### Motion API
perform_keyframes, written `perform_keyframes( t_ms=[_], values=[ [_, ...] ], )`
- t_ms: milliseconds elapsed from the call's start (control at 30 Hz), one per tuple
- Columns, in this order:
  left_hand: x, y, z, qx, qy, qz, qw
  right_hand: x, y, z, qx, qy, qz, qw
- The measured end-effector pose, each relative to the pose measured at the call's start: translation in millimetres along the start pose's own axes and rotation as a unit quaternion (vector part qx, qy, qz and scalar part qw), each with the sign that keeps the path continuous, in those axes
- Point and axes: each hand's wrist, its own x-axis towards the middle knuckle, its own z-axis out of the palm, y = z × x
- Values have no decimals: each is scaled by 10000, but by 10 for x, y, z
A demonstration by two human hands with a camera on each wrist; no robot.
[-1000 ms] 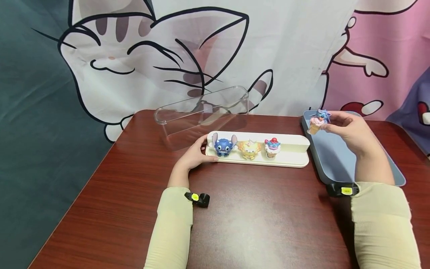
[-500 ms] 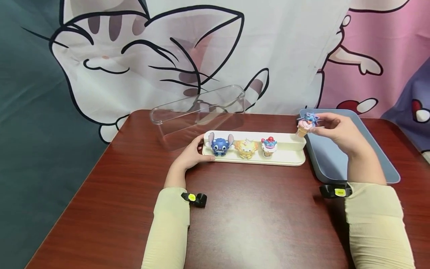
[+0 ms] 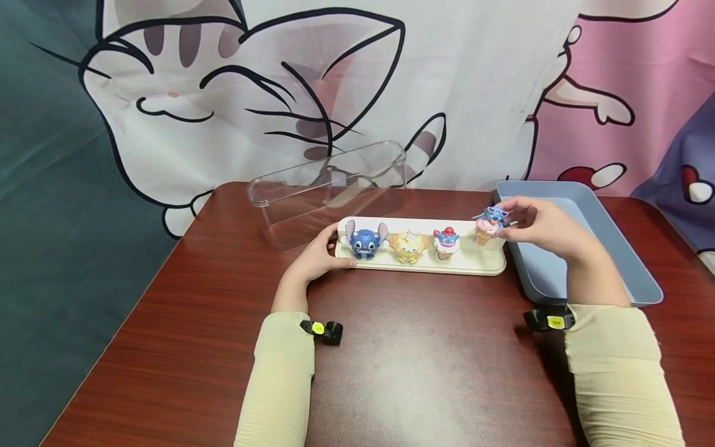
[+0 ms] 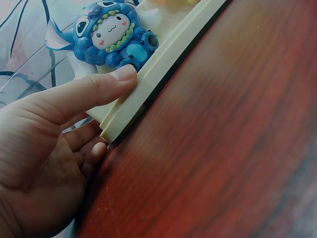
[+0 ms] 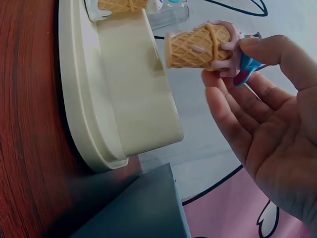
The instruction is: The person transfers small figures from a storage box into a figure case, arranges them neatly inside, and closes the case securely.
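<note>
A cream stepped display base [image 3: 475, 264] lies on the table, and my left hand [image 3: 314, 259] holds its left end, thumb along the front edge. On the base, left to right, stand a blue big-eared figurine [image 3: 365, 243], a yellow figurine [image 3: 408, 247] and a cone figurine with a red top [image 3: 446, 243]. My right hand [image 3: 539, 227] pinches an ice-cream cone figurine [image 3: 488, 225] with a blue top over the base's right end. In the right wrist view this waffle cone [image 5: 190, 49] appears just off the raised step [image 5: 136, 89], apart from it.
A blue-grey tray [image 3: 544, 273] sits right of the base, under my right hand. Behind the base's left part stands a clear plastic cover [image 3: 335, 198]. A cartoon-print curtain [image 3: 475, 74] hangs behind the table [image 3: 413, 360].
My right hand has carried the ice-cream cone figurine left and down, from above the tray to over the right end of the base. The left hand stays on the base. The head view has shifted slightly.
</note>
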Motion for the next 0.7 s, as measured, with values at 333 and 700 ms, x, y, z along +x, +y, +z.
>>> perform_keyframes(
  t_ms=[333, 700],
  values=[
    [-11, 7, 2, -16, 4, -6, 10000, 11, -1, 20, -135, -272, 61, 9995],
    [23, -30, 7, -210, 14, 97, 9997, 22, -5, 44, -60, -348, -55, 9994]
  ],
)
